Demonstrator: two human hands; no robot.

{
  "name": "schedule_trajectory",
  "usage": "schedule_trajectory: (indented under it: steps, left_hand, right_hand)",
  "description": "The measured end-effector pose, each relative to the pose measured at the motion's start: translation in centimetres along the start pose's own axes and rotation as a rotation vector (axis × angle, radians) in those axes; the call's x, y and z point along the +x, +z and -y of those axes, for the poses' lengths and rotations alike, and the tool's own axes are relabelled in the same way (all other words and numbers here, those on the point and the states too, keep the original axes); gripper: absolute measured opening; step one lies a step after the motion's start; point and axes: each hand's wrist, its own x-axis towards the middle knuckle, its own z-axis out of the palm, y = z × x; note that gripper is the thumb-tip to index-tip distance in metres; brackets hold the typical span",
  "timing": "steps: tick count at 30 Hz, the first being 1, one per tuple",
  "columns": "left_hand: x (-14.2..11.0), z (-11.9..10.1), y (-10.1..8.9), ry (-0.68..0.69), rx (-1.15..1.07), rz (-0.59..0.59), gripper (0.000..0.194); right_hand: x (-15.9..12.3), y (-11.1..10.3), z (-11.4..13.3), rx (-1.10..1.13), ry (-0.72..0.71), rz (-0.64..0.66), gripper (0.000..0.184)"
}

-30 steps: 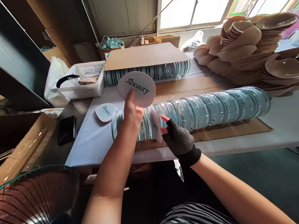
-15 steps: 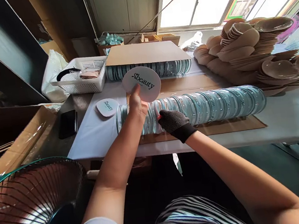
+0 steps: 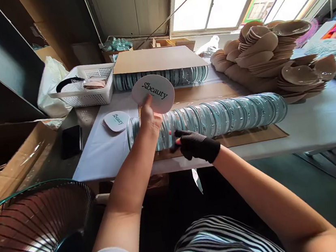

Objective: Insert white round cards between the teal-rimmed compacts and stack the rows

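My bare left hand (image 3: 150, 114) grips a rounded white card (image 3: 153, 91) with "beauty" printed on it, thumb on its face; whether it is one card or a stack I cannot tell. My right hand (image 3: 193, 142) wears a black dotted glove with a bare fingertip showing. Its fingers are apart and partly blurred, at the near side of a long row of clear glass-like dishes (image 3: 240, 113) standing on edge. The row lies on a cardboard sheet (image 3: 257, 134). Another printed white card (image 3: 117, 121) lies by the row's left end.
Behind stands a second row of dishes (image 3: 162, 78) under a cardboard sheet (image 3: 159, 58). A white basket (image 3: 91, 96) is at back left, a black phone (image 3: 72, 142) at left. Stacked beige bowl-shaped pieces (image 3: 257, 53) fill the back right. A fan (image 3: 43, 235) stands lower left.
My right hand has drawn back slightly from the row of dishes and its fingers have spread. The left hand still holds the card. The whole view has shifted a little.
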Motion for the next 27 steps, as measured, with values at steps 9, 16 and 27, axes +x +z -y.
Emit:
schedule_trajectory:
  steps: [9,16,27]
  left_hand:
    - [-1.2,0.9,0.5,0.081,-0.014,0.039,0.045]
    - [-1.7,1.1,0.8,0.141,0.032,-0.004,0.024]
    - [-3.4,-2.5,0.6,0.121,-0.058,0.155,0.034]
  right_hand:
    - [0.7,-5.5,1.5,-0.129,-0.21,-0.553,0.035]
    - [4.0,-5.9,3.8,-0.691,-0.555,-0.867,0.06]
    - [-0.8,-4.2,3.6,-0.44,-0.468,-1.118,0.044]
